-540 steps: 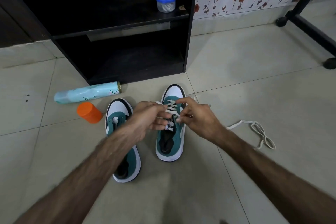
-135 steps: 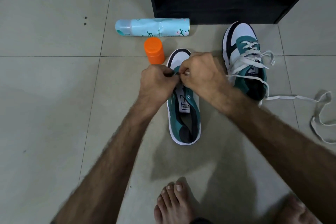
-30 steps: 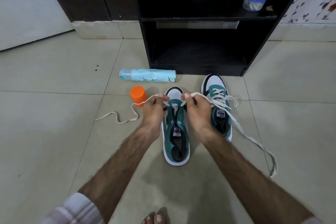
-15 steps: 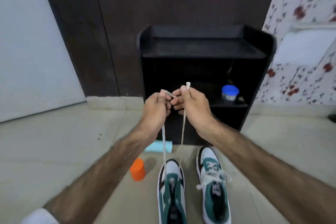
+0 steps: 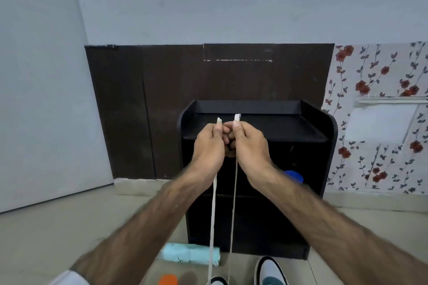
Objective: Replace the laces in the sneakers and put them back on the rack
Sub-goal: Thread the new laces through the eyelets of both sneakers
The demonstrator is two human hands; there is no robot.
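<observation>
Left hand [image 5: 209, 143] and right hand [image 5: 249, 144] raised side by side, knuckles nearly touching, in front of the black rack [image 5: 257, 176]. Each curled tight round one end of the white lace [image 5: 212, 215], tips poking up above the thumbs. Two strands hanging taut and nearly parallel down to the toe of the left sneaker [image 5: 217, 281] at the bottom edge (only the toe in view). Right sneaker [image 5: 269, 272] just beside it on the floor, white toe and green upper, apart from the strands. Blue-lidded jar [image 5: 294, 176] on the rack's middle shelf, mostly hidden behind the right wrist; contents not visible. Pale blue spray can [image 5: 191, 257] lying on its side at the rack's foot, orange cap [image 5: 168, 280] near it.
</observation>
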